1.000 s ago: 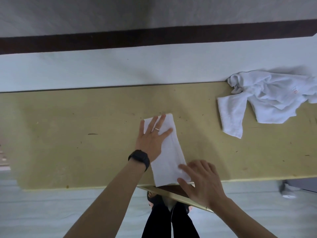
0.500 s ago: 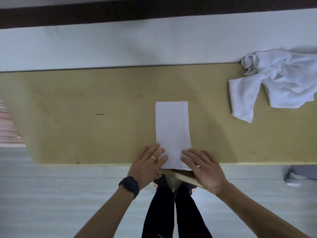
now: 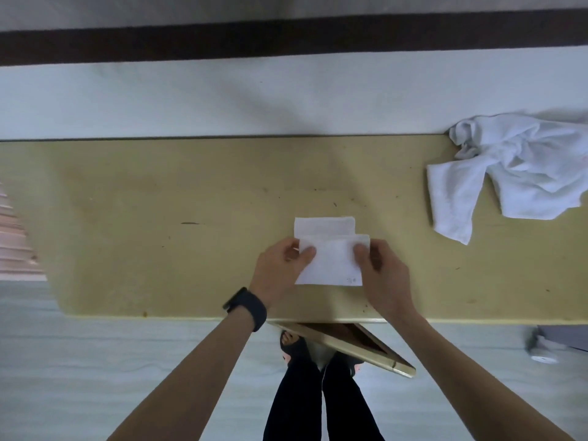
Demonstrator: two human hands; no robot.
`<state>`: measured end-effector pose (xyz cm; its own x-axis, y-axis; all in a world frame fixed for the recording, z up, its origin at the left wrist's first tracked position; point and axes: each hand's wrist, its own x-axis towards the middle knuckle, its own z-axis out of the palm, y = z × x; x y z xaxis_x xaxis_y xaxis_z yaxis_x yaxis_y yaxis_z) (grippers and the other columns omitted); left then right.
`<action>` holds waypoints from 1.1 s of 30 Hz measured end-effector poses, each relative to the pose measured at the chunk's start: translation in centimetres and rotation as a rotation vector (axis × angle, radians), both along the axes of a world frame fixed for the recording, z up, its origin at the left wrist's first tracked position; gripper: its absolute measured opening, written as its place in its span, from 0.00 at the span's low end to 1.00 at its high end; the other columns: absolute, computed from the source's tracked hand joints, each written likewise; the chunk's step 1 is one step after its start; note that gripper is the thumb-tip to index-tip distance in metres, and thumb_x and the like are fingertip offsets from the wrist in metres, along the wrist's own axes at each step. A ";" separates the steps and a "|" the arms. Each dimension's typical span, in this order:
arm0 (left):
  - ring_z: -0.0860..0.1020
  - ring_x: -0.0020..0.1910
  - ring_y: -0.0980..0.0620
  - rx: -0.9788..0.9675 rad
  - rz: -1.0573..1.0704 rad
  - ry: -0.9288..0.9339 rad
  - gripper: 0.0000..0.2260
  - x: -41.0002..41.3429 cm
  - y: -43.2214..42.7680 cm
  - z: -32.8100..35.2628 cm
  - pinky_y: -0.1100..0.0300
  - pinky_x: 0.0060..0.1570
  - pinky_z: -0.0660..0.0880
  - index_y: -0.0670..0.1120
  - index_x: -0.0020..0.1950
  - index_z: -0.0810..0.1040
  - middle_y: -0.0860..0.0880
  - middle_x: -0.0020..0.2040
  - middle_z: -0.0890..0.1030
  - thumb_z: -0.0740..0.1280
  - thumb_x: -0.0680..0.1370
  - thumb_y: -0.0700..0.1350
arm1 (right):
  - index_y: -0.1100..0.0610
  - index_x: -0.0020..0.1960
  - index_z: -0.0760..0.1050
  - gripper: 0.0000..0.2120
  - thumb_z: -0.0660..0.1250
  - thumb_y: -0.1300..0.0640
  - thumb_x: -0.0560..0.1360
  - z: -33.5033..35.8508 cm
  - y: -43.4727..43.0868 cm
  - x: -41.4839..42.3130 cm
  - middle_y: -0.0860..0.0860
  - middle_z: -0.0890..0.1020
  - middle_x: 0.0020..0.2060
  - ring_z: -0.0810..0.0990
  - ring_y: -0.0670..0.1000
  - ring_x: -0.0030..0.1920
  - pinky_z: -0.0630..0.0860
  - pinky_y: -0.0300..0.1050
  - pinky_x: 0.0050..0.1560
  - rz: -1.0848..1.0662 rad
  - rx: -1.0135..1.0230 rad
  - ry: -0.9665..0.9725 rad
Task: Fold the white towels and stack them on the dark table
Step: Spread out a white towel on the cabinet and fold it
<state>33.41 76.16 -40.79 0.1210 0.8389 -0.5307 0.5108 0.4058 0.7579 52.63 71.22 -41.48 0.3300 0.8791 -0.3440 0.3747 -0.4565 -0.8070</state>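
A narrow white towel (image 3: 329, 249) lies on the yellowish table (image 3: 159, 218), near its front edge. Its near end is lifted and doubled over toward the far end, which still shows beyond the fold. My left hand (image 3: 281, 268) pinches the left corner of the lifted end. My right hand (image 3: 380, 275) pinches the right corner, thumb on top. A heap of crumpled white towels (image 3: 515, 173) lies at the table's far right, partly hanging over the back edge.
Behind the table runs a white surface (image 3: 286, 100) with a dark band (image 3: 286, 43) beyond it. A drawer (image 3: 356, 345) hangs open under the table's front edge, above my legs. A small white object (image 3: 544, 358) lies on the floor at right.
Both hands have gone from pressing flat on the towel's near end to pinching its corners and carrying that end forward over the towel. The heap at right has not moved.
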 end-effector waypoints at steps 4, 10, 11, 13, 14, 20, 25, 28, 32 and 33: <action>0.79 0.47 0.51 -0.102 0.094 0.036 0.13 1.2 2.8 -1.6 0.60 0.41 0.74 0.48 0.57 0.76 0.52 0.50 0.80 0.65 0.79 0.55 | 0.49 0.52 0.73 0.09 0.58 0.46 0.82 -1.6 3.2 -0.6 0.42 0.79 0.39 0.78 0.46 0.40 0.70 0.41 0.36 -0.040 -0.096 -0.068; 0.76 0.42 0.52 -0.070 0.159 0.131 0.10 1.8 3.6 -3.0 0.59 0.38 0.71 0.48 0.53 0.74 0.52 0.45 0.78 0.62 0.81 0.55 | 0.48 0.56 0.71 0.13 0.55 0.41 0.81 -3.4 5.0 -0.9 0.45 0.79 0.41 0.78 0.53 0.42 0.74 0.49 0.43 0.013 -0.198 -0.298; 0.76 0.41 0.53 -0.069 0.159 0.147 0.10 1.9 3.6 -3.1 0.60 0.37 0.71 0.48 0.53 0.73 0.52 0.45 0.78 0.62 0.81 0.55 | 0.49 0.55 0.71 0.13 0.55 0.41 0.81 -3.5 5.2 -1.0 0.45 0.79 0.40 0.78 0.53 0.41 0.74 0.49 0.43 0.021 -0.206 -0.324; 0.76 0.39 0.55 -0.057 0.167 0.175 0.10 2.1 3.7 -3.2 0.60 0.35 0.71 0.48 0.52 0.72 0.51 0.45 0.78 0.61 0.81 0.55 | 0.49 0.53 0.69 0.13 0.54 0.41 0.82 -3.4 5.6 -1.1 0.45 0.78 0.38 0.76 0.53 0.39 0.71 0.47 0.40 0.040 -0.217 -0.374; 0.76 0.39 0.54 -0.048 0.167 0.201 0.10 2.2 3.7 -3.2 0.59 0.35 0.72 0.48 0.52 0.72 0.51 0.44 0.78 0.61 0.81 0.55 | 0.50 0.51 0.69 0.13 0.54 0.41 0.82 -3.3 5.7 -1.1 0.46 0.77 0.37 0.76 0.53 0.38 0.70 0.47 0.39 0.051 -0.218 -0.399; 0.78 0.42 0.45 0.071 0.103 0.518 0.15 3.0 3.3 -2.4 0.54 0.39 0.73 0.46 0.55 0.68 0.49 0.49 0.76 0.59 0.80 0.58 | 0.51 0.49 0.67 0.17 0.54 0.37 0.79 -2.8 5.8 -1.2 0.47 0.76 0.44 0.77 0.54 0.41 0.73 0.50 0.44 0.039 -0.232 -0.472; 0.77 0.52 0.45 0.037 0.044 0.589 0.20 4.5 2.6 -2.7 0.55 0.44 0.74 0.44 0.61 0.67 0.45 0.59 0.71 0.63 0.79 0.57 | 0.51 0.55 0.67 0.20 0.66 0.39 0.74 -1.7 5.0 -2.0 0.47 0.72 0.48 0.74 0.52 0.46 0.68 0.47 0.44 0.051 -0.368 -0.490; 0.74 0.57 0.44 -0.051 0.095 0.519 0.18 4.9 3.1 -2.7 0.51 0.54 0.75 0.43 0.61 0.70 0.44 0.59 0.72 0.64 0.79 0.55 | 0.52 0.53 0.67 0.18 0.69 0.44 0.72 -1.9 5.9 -2.1 0.48 0.76 0.47 0.77 0.54 0.48 0.71 0.47 0.44 -0.007 -0.451 -0.300; 0.77 0.49 0.46 -0.064 0.307 0.162 0.09 4.2 2.7 -0.6 0.53 0.49 0.76 0.47 0.53 0.69 0.49 0.48 0.76 0.68 0.78 0.46 | 0.56 0.52 0.74 0.13 0.69 0.50 0.74 -1.0 6.5 -1.4 0.50 0.81 0.44 0.78 0.50 0.41 0.74 0.45 0.40 0.042 -0.413 -0.129; 0.77 0.46 0.46 -0.044 0.343 0.080 0.11 3.7 2.3 0.3 0.54 0.46 0.76 0.47 0.54 0.68 0.50 0.45 0.76 0.68 0.78 0.45 | 0.56 0.51 0.75 0.11 0.68 0.50 0.74 -0.2 6.4 -1.2 0.50 0.81 0.44 0.78 0.49 0.40 0.76 0.45 0.40 0.059 -0.362 -0.106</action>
